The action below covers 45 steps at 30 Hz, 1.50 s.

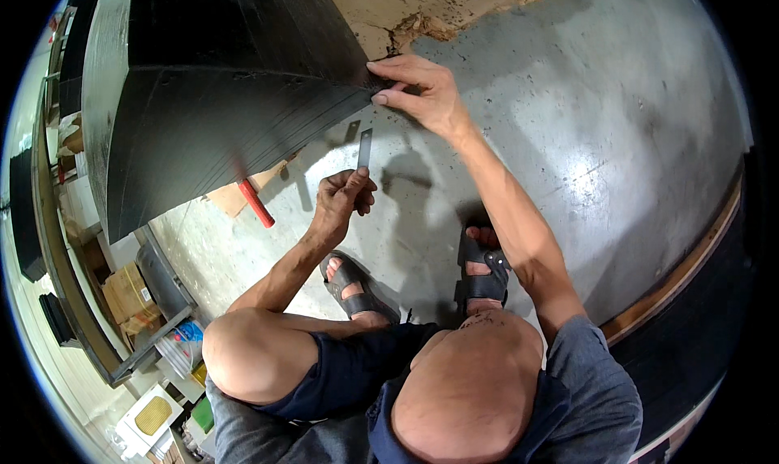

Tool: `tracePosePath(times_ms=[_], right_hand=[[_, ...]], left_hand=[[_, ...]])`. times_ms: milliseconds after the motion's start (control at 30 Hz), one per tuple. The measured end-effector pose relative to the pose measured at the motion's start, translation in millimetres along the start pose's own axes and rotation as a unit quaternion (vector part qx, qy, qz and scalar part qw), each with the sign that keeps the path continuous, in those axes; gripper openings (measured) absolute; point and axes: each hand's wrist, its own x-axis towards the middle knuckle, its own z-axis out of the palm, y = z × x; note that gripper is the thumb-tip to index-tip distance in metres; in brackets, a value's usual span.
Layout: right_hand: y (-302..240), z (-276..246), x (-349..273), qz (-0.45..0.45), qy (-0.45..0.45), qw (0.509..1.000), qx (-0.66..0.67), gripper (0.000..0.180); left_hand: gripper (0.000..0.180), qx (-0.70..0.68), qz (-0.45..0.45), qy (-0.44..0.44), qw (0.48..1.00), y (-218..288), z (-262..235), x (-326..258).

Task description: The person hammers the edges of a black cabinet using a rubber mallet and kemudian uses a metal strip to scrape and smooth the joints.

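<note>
My left hand (345,198) is closed around a flat metal strip (365,149) with a small hole near its upper end. The strip points up and away from me. My right hand (422,90) is at the right corner of a large black block (235,123) that looks like stacked sheets, with thin lines along its side. Its fingertips grip that corner. Below the block's lower edge, a tool with a red handle (257,204) sticks out. The rest of that tool is hidden.
Worn brown board (454,9) lies beyond the block on the grey floor (568,139). My sandalled feet stand below my hands. At left are a metal-framed rack (69,277) and a cardboard box (128,295). A dark panel with a wooden edge (677,269) is at right.
</note>
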Motion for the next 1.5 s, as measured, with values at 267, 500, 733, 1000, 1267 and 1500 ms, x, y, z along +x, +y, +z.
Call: tracePosePath(times_ms=[267,500,733,1000,1267,1500], right_hand=[[-28,-4,-40,0.273,0.018,0.956,0.11,0.049],[-43,10,-40,0.292,0.013,0.949,0.12,0.042],[-59,17,-19,0.211,0.075,0.973,0.054,0.046],[-15,29,-33,0.246,0.123,0.961,0.042,0.045],[-49,26,-21,0.157,0.118,0.98,0.013,0.045],[-2,24,-35,0.296,0.093,0.95,0.014,0.042]], left_hand=[[0.036,0.019,0.087,-0.121,0.989,45,12,-7],[0.034,0.023,0.105,-0.109,0.988,54,18,3],[0.032,-0.102,0.176,-0.044,0.978,67,29,6],[0.029,-0.059,0.083,0.007,0.995,40,23,31],[0.031,-0.084,0.191,-0.001,0.978,65,32,14],[0.032,-0.055,0.07,-0.002,0.996,32,39,29]])
